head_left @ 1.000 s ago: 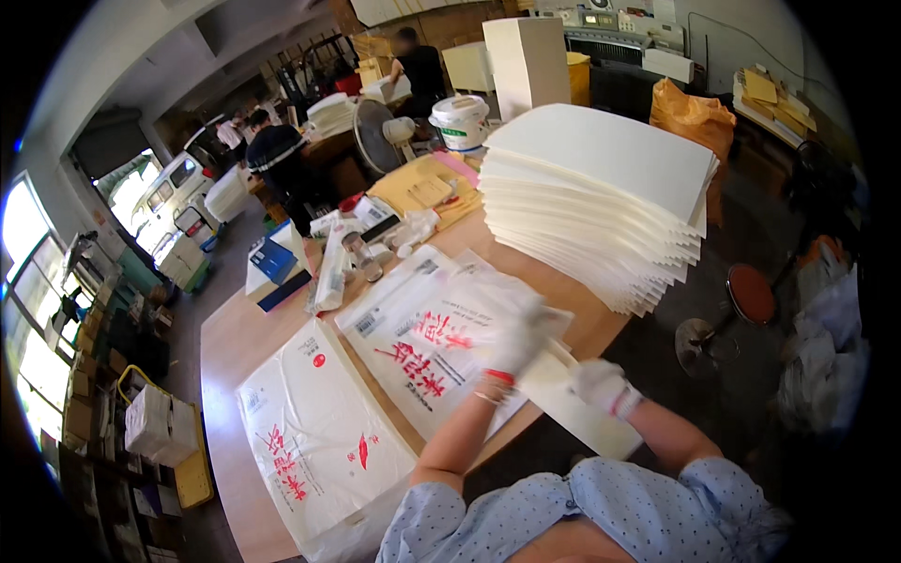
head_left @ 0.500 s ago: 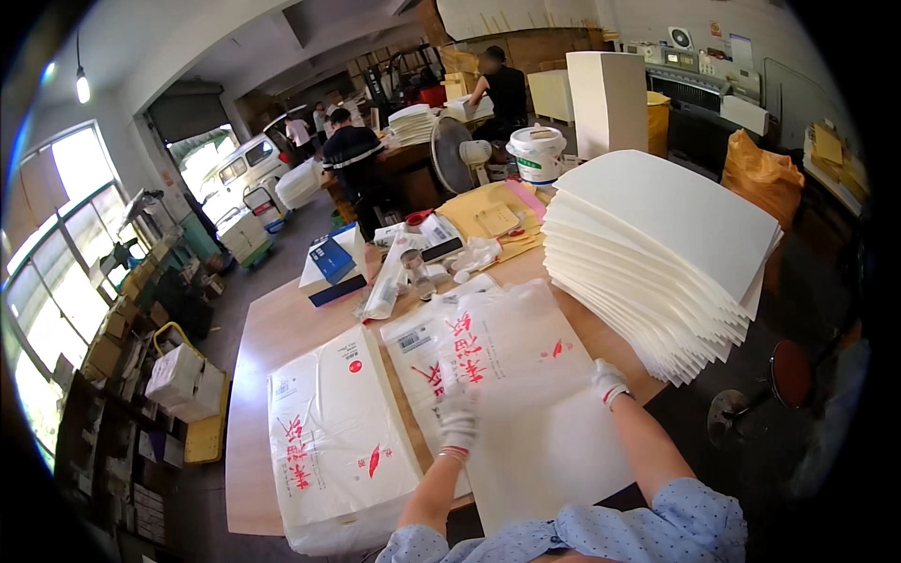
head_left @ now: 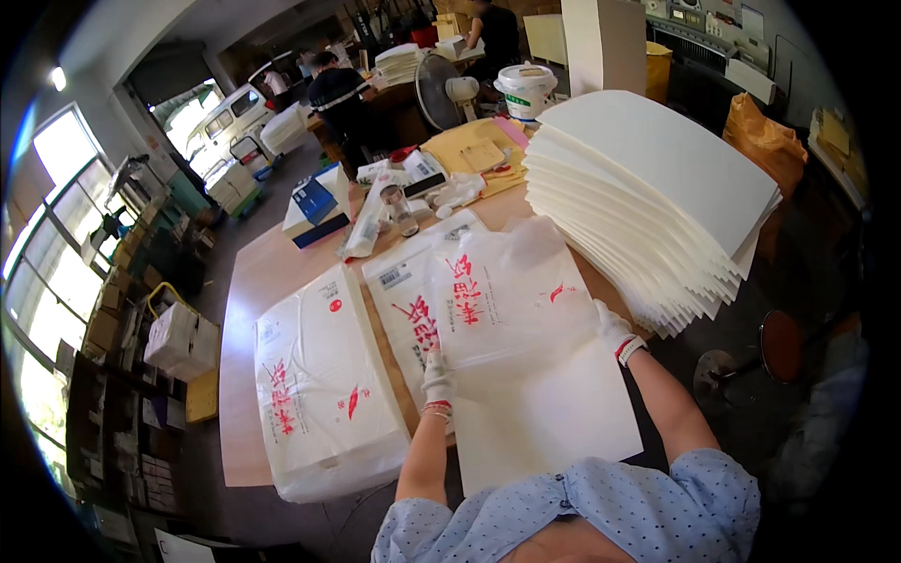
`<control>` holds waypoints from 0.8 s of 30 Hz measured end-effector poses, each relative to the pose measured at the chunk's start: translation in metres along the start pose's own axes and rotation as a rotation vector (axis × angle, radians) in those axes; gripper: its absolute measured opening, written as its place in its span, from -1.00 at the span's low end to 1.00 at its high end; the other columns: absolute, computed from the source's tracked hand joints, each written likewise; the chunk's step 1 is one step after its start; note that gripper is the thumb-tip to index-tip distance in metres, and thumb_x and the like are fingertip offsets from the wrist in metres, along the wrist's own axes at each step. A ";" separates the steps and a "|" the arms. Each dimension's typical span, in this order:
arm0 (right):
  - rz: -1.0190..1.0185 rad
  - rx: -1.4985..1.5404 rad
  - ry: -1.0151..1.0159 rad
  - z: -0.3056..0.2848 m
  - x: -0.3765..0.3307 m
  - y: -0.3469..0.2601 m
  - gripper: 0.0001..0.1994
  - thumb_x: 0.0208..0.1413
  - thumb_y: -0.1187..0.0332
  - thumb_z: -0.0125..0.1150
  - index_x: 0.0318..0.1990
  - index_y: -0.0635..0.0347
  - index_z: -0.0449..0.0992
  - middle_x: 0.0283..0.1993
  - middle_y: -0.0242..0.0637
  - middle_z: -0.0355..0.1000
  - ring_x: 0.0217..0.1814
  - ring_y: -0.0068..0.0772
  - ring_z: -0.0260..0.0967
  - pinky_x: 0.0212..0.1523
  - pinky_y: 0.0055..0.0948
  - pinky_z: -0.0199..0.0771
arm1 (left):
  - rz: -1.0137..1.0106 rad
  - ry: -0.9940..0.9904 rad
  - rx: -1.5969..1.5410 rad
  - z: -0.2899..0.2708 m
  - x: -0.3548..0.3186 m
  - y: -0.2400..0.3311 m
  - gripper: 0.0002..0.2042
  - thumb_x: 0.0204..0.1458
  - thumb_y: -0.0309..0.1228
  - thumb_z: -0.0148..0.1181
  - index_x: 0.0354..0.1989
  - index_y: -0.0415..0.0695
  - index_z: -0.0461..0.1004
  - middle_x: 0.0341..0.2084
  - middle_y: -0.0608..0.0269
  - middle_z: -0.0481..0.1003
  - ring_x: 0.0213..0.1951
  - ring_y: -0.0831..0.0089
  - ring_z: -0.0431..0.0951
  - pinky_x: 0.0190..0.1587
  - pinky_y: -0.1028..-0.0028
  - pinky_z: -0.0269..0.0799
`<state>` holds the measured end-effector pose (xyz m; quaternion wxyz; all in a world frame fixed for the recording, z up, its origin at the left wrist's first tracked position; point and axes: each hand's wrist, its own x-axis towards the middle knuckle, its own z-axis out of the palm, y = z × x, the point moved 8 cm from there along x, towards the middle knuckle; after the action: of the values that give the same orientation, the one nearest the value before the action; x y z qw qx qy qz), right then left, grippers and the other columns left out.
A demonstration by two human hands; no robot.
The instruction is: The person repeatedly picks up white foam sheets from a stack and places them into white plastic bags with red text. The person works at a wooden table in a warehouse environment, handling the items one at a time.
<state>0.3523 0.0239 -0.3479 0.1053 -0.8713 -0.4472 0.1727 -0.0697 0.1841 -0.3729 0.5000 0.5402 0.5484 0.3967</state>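
Note:
A translucent plastic bag (head_left: 502, 300) with red print lies over the upper part of a stack of large white sheets (head_left: 544, 413) in front of me. My left hand (head_left: 437, 377), in a white knit glove, is closed at the bag's left edge with one fingertip showing above. At the opposite edge, my right hand (head_left: 614, 324), gloved alike, grips the bag's side; its fingertips are partly hidden. Beneath and to the left lies another printed bag (head_left: 399, 281), flat on the table. A full wrapped paper pack (head_left: 328, 394) sits left of my left hand.
A tall fanned pile of white sheets (head_left: 648, 188) stands at the right of the wooden table (head_left: 246, 310). Farther back are a boxed stack (head_left: 317, 202), a glass jar (head_left: 399, 208), yellow envelopes (head_left: 469, 150), a white bucket (head_left: 526, 91) and a fan (head_left: 436, 89). Co-workers are beyond; a stool (head_left: 781, 347) is at right.
My left hand, blurred over the bag before, has moved left to its edge. The bag now lies smoother, its far end raised. My view has tilted down.

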 end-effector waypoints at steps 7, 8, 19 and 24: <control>-0.171 0.009 -0.016 0.041 -0.067 0.013 -0.18 -0.06 0.40 0.00 0.35 -0.27 -0.28 -0.43 -0.03 0.40 -0.41 -0.01 0.39 -0.38 -0.04 0.29 | 0.140 0.032 0.706 -0.041 -0.111 0.014 -0.67 -0.07 -0.53 -0.01 -0.09 -0.24 0.13 -0.38 0.10 0.44 -0.37 0.12 0.51 -0.36 0.24 0.38; -0.220 0.031 0.007 0.040 -0.079 0.012 -0.17 -0.07 0.43 0.00 0.35 -0.25 -0.27 -0.47 -0.04 0.39 -0.45 -0.02 0.38 -0.42 -0.03 0.27 | 0.138 0.016 0.685 -0.046 -0.123 0.010 -0.65 -0.08 -0.55 -0.01 -0.08 -0.25 0.11 -0.38 0.05 0.44 -0.36 0.09 0.50 -0.35 0.22 0.38; -0.400 0.337 -0.151 -0.003 -0.275 0.024 -0.27 0.00 0.40 -0.01 0.33 0.14 -0.18 -0.32 0.16 0.42 -0.35 0.16 0.39 -0.32 -0.04 0.37 | -0.186 -0.236 0.352 -0.089 -0.333 -0.088 -0.71 -0.08 -0.49 0.06 -0.14 -0.25 0.29 -0.34 -0.21 0.45 -0.24 -0.15 0.46 -0.22 0.09 0.36; -0.526 0.270 0.079 0.011 -0.240 -0.012 -0.39 0.01 0.36 0.00 0.27 0.14 0.04 -0.28 0.09 0.42 -0.31 0.12 0.40 -0.28 -0.08 0.39 | 0.321 -0.017 0.507 -0.053 -0.291 -0.028 -0.75 -0.10 -0.45 0.13 -0.22 -0.22 0.33 -0.40 -0.14 0.42 -0.29 -0.14 0.42 -0.25 0.16 0.37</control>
<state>0.2090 -0.1650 -0.3044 0.2786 -0.7096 -0.6263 0.1631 -0.1515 -0.1010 -0.3554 0.2849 0.7309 0.5334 0.3164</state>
